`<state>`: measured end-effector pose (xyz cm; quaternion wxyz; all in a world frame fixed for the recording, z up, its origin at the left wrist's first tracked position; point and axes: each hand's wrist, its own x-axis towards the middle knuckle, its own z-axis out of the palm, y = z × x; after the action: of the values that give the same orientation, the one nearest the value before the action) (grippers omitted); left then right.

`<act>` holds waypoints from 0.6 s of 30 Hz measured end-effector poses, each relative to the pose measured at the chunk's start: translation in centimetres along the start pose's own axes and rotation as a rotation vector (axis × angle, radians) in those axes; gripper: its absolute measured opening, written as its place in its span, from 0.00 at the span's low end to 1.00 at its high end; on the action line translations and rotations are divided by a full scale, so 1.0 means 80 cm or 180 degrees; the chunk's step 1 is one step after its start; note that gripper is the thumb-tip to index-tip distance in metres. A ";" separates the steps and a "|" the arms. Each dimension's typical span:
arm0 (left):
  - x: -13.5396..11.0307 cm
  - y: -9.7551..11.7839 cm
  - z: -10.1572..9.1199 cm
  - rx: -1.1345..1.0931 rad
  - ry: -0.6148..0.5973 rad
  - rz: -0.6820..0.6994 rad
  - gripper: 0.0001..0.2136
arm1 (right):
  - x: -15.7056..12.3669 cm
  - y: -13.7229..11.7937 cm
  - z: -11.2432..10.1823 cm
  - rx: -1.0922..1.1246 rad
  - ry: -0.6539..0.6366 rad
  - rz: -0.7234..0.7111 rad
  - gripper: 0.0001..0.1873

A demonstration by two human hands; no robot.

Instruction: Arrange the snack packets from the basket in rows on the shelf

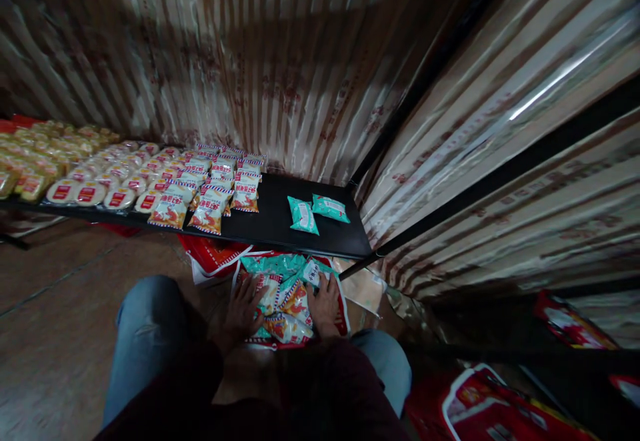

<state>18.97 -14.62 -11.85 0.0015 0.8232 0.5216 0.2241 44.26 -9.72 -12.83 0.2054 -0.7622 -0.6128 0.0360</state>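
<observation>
Between my knees a red bag with a white rim (345,314) stands on the floor, its top open. Orange-and-white snack packets (297,302) and teal snack packets (270,266) fill it. My left hand (243,306) lies at the bag's left side, fingers spread against the packets. On the right side my right hand (325,300) rests with its fingers stretched out over a teal packet with a white label (311,272). Neither hand is closed around a packet. Parts of the packets are hidden under my fingers.
A black shelf (270,224) runs across in front. On it are two teal packets (303,216), rows of orange-and-white packets (210,208), round white packaged cakes (90,192) and yellow packets (33,184). A black metal bar (450,208) slants at right. Red bags (500,401) sit lower right.
</observation>
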 end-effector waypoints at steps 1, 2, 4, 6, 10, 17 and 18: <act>0.000 0.000 0.000 0.0018 -0.0006 0.0011 0.30 | 0.000 0.001 0.001 0.0036 -0.0015 -0.0001 0.28; 0.000 0.000 0.000 0.0031 -0.0028 0.0018 0.30 | 0.000 0.002 0.003 0.0077 -0.0030 -0.0005 0.28; 0.001 -0.002 -0.001 0.0028 -0.0109 0.0030 0.31 | 0.001 0.004 0.006 0.0150 -0.0059 -0.0006 0.29; 0.003 -0.003 -0.002 0.0017 -0.0186 -0.0020 0.32 | 0.002 0.005 0.008 0.0200 -0.0123 0.0004 0.30; 0.005 -0.005 -0.003 -0.0028 -0.0246 -0.0116 0.31 | 0.001 0.003 0.006 0.0280 -0.0306 0.0215 0.30; 0.004 -0.006 0.000 -0.0120 -0.0210 -0.0165 0.31 | 0.000 -0.007 -0.004 0.0226 -0.0526 0.0462 0.29; 0.004 -0.006 0.002 -0.0129 -0.0206 -0.0152 0.31 | 0.000 -0.007 -0.005 0.0232 -0.0551 0.0507 0.29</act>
<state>18.69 -14.11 -11.98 0.0404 0.8172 0.5361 0.2078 43.84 -9.77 -12.22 0.1758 -0.7945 -0.5641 0.1402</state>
